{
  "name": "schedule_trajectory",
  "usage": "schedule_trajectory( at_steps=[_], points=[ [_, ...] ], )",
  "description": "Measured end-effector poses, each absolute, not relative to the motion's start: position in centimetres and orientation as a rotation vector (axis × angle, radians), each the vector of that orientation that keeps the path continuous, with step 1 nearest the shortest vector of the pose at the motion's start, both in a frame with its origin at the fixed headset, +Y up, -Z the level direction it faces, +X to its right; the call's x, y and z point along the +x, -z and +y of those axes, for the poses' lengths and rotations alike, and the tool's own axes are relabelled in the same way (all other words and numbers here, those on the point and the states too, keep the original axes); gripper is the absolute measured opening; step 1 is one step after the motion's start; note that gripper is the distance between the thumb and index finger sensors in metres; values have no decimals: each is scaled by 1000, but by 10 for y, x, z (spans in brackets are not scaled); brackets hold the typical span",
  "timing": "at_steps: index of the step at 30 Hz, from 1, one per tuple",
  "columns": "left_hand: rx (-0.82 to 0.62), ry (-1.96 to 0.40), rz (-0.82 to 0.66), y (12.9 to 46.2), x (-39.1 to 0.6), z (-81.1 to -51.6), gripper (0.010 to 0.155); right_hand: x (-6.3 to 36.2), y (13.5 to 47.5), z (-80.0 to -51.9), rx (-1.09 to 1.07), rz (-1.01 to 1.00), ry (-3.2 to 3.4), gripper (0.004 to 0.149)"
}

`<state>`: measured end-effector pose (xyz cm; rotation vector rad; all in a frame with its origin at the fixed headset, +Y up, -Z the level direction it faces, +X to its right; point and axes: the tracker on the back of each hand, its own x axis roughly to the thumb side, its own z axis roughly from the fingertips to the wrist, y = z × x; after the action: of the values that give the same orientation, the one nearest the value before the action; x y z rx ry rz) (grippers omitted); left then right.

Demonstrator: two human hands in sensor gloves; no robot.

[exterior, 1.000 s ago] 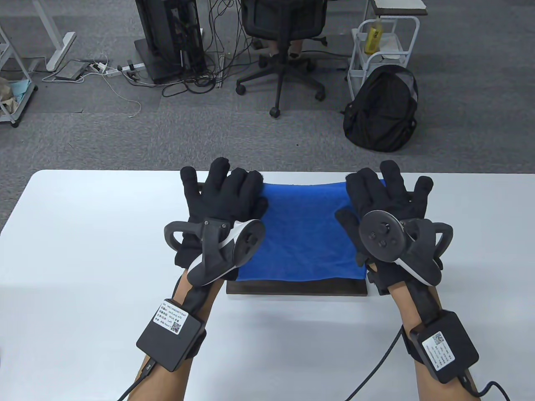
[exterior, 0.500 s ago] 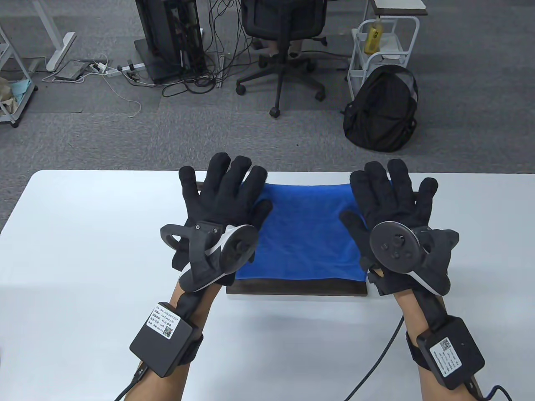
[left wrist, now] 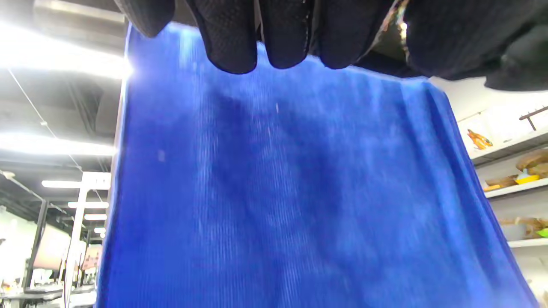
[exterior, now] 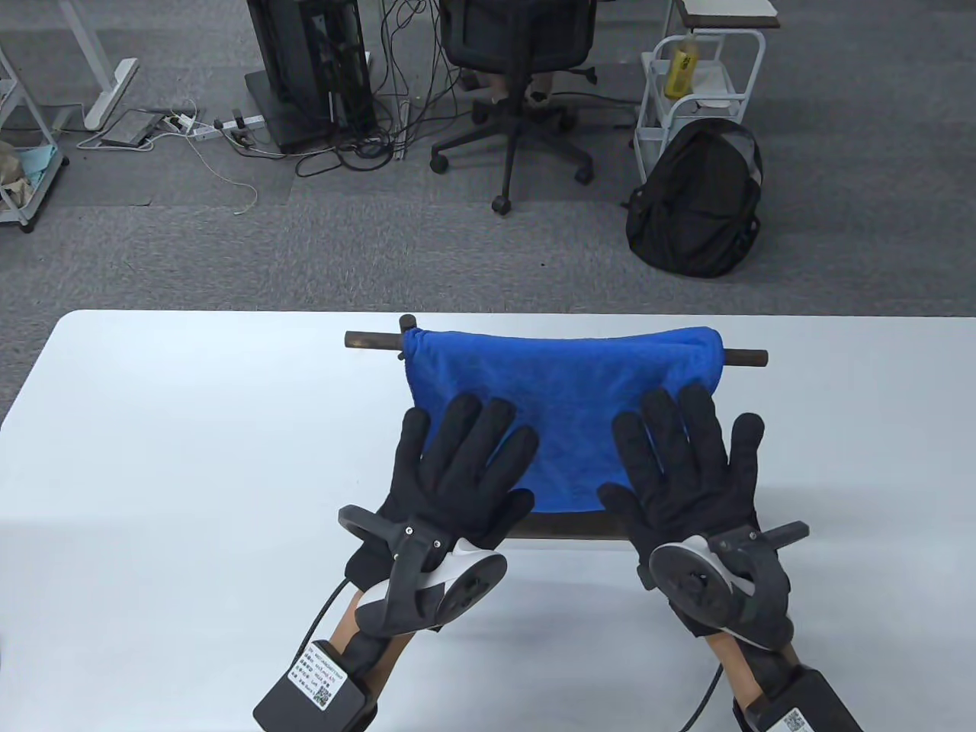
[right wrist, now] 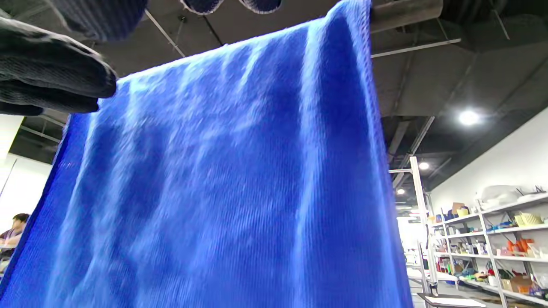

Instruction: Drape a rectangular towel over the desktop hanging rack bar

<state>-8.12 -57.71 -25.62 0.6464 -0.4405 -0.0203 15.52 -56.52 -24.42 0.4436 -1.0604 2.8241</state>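
Observation:
A blue towel (exterior: pixel 568 396) hangs over the dark bar (exterior: pixel 743 357) of the desktop rack and falls toward me. The bar's ends stick out at both sides. The rack's dark base (exterior: pixel 568 526) shows under the towel's lower edge. My left hand (exterior: pixel 465 476) lies flat with spread fingers on the towel's lower left. My right hand (exterior: pixel 682 476) lies flat with spread fingers on its lower right. Neither hand grips the cloth. The towel fills the left wrist view (left wrist: pixel 278 192) and the right wrist view (right wrist: pixel 222 184), with gloved fingertips (left wrist: pixel 233 47) at the top.
The white table (exterior: pixel 152 457) stretches to both sides of the rack. Beyond its far edge are grey carpet, an office chair (exterior: pixel 518 76), a black backpack (exterior: pixel 698 202) and a white cart (exterior: pixel 698 84).
Both hands came back from the bar's ends toward me and inward, down the front of the towel. The bar's ends and the towel's top fold now show.

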Motion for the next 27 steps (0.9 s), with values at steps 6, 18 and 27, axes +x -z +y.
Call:
schedule_trajectory(
  at_steps=[6, 18, 27],
  points=[
    [547, -31, -442, 267, -82, -626, 66, 151, 252, -620, 480, -938, -2868, 75],
    [517, 102, -476, 254, -76, -650, 67, 146, 249, -667, 522, -696, -2992, 77],
    [168, 57, -477, 267, -63, -688, 79, 138, 259, -696, 488, -274, -3135, 85]
  ],
)
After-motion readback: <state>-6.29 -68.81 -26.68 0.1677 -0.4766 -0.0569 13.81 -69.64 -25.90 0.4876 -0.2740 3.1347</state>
